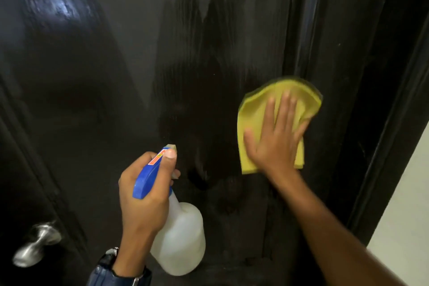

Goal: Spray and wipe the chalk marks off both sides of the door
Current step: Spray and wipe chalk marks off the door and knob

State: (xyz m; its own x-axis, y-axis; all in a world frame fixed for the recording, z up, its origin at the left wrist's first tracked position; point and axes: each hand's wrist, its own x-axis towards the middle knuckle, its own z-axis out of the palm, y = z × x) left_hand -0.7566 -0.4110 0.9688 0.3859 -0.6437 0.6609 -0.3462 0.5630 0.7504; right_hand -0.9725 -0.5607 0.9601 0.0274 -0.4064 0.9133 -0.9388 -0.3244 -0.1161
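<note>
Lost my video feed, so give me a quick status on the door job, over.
Left hand grips spray bottle. Right hand presses yellow cloth flat on door. Wet streaks, no chalk visible. Nothing obstructing.

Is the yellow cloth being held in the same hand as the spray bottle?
No, the right hand presses the yellow cloth flat against the door, while the left hand grips the spray bottle.

We hold our left hand curled in a grip, thumb laid forward on top, a watch on its wrist, while our right hand presses flat, fingers spread, arm outstretched.
</note>
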